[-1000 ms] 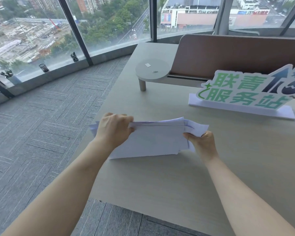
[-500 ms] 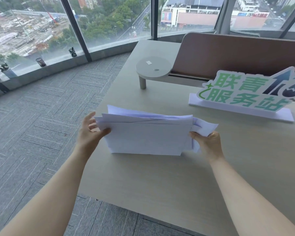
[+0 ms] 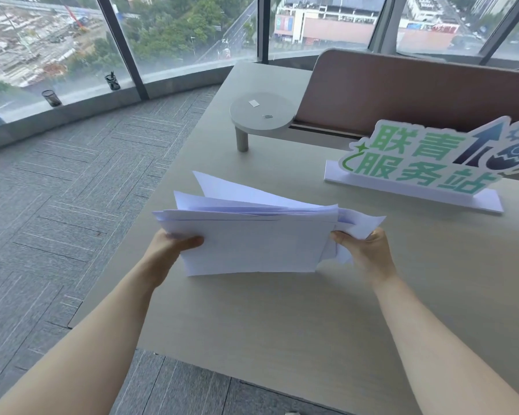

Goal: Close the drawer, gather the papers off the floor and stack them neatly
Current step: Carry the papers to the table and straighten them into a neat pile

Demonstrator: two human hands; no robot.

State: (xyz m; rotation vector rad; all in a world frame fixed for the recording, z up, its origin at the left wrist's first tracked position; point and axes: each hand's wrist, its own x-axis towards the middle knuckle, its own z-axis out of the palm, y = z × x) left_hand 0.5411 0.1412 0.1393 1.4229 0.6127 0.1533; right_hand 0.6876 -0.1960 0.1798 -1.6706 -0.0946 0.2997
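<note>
A: Nearest items?
B: Left hand (image 3: 171,245) grips the left end of the papers (image 3: 252,238), thumb across the front sheet. Right hand (image 3: 364,250) pinches the right end, thumb in front, fingers behind.

A: Papers' position?
B: Stood on their long edge on the pale surface (image 3: 282,319), bottom edge touching it. Top edges uneven; several sheets fan out behind.

A: Further back?
B: A green-lettered sign (image 3: 426,163) on a white base, right. A small round shelf (image 3: 261,115) beyond, beside a brown divider (image 3: 417,97). Windows (image 3: 189,31) behind.
</note>
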